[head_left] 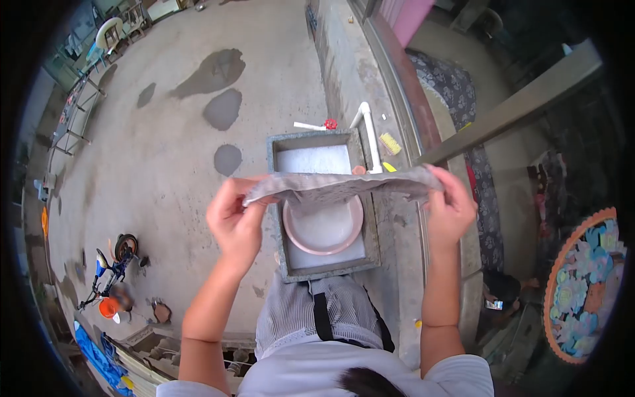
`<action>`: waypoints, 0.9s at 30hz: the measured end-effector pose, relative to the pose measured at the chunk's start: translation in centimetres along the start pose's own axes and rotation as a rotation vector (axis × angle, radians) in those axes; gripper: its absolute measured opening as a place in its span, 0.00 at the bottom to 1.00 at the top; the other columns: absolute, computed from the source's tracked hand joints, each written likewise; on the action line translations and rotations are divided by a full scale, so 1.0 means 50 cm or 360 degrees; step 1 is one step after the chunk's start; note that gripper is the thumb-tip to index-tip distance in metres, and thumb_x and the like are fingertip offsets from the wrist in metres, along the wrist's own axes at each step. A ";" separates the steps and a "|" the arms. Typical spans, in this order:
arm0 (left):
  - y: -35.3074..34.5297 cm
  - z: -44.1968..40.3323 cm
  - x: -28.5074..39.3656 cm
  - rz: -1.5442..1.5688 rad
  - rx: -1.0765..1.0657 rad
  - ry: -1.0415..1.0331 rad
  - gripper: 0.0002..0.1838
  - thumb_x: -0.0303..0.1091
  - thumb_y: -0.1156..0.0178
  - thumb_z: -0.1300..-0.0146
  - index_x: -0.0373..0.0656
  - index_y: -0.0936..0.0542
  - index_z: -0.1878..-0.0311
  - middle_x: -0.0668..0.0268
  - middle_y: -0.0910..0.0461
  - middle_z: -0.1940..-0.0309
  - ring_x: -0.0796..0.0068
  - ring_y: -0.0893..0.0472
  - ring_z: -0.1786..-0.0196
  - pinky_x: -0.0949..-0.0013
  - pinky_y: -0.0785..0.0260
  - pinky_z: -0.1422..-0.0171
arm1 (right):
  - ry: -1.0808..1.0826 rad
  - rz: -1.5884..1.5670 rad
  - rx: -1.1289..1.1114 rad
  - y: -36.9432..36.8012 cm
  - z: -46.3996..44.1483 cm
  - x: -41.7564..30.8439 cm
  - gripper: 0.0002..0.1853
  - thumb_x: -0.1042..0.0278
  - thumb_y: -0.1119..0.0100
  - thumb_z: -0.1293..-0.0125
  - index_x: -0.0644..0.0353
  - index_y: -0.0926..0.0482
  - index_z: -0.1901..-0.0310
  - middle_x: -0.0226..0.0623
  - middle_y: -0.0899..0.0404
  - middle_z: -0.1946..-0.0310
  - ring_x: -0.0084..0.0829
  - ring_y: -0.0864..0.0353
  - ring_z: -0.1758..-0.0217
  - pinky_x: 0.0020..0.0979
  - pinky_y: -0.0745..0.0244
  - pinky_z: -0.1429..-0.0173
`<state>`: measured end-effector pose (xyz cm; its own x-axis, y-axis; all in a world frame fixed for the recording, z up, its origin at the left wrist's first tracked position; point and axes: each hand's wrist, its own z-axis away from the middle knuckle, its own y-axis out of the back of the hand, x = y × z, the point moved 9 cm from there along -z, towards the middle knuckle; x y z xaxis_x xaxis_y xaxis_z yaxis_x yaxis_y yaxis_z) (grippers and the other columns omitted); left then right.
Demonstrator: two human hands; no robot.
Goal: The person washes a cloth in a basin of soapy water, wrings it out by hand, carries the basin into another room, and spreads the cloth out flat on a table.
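A grey cloth (337, 187) is stretched sideways between my two hands, above a stone sink (374, 241). My left hand (237, 213) pinches its left end, and my right hand (451, 204) pinches its right end. Below the cloth, a pink basin (361, 228) with whitish water stands in the sink. Whitish liquid (314, 161) also shows in the sink's far part. The cloth hides the far side of the basin.
A white pipe (372, 135) and a red tap handle (331, 124) stand at the sink's far edge. A yellow brush (389, 143) lies on the ledge to the right. Farther left are a small bicycle (109, 274) and an orange bucket (108, 307).
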<state>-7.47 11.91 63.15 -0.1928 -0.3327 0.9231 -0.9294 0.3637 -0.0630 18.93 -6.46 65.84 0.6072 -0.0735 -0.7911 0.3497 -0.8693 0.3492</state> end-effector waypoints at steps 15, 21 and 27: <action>0.013 -0.093 0.182 0.0202 -0.0143 -0.0151 0.04 0.19 0.44 0.41 0.33 0.29 0.69 0.53 0.21 0.64 0.73 0.21 0.66 0.70 0.23 0.62 | 0.0360 -0.0126 0.0196 0.072 -0.086 -0.219 0.11 0.88 0.45 0.49 0.67 0.19 0.64 0.34 0.18 0.67 0.16 0.22 0.71 0.16 0.28 0.73; -0.050 -0.107 0.129 0.0355 -0.0327 0.0363 0.02 0.22 0.46 0.38 0.35 0.28 0.66 0.56 0.20 0.64 0.74 0.21 0.62 0.73 0.24 0.59 | 0.0052 -0.0294 -0.0054 0.026 -0.087 -0.193 0.09 0.85 0.45 0.44 0.67 0.20 0.62 0.32 0.18 0.69 0.16 0.22 0.71 0.17 0.27 0.74; -0.185 -0.075 0.112 0.0392 -0.0858 0.0657 0.06 0.32 0.53 0.33 0.38 0.32 0.62 0.57 0.24 0.54 0.73 0.25 0.51 0.66 0.30 0.45 | -0.0162 -0.0980 -0.0527 -0.103 -0.090 -0.231 0.07 0.82 0.47 0.40 0.69 0.25 0.60 0.35 0.19 0.71 0.18 0.22 0.71 0.18 0.26 0.74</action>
<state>1.23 9.93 70.34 -0.1431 0.1313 0.9810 -0.5689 0.8001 -0.1901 13.31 1.07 75.41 0.1654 0.3245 -0.9313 0.8168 -0.5743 -0.0550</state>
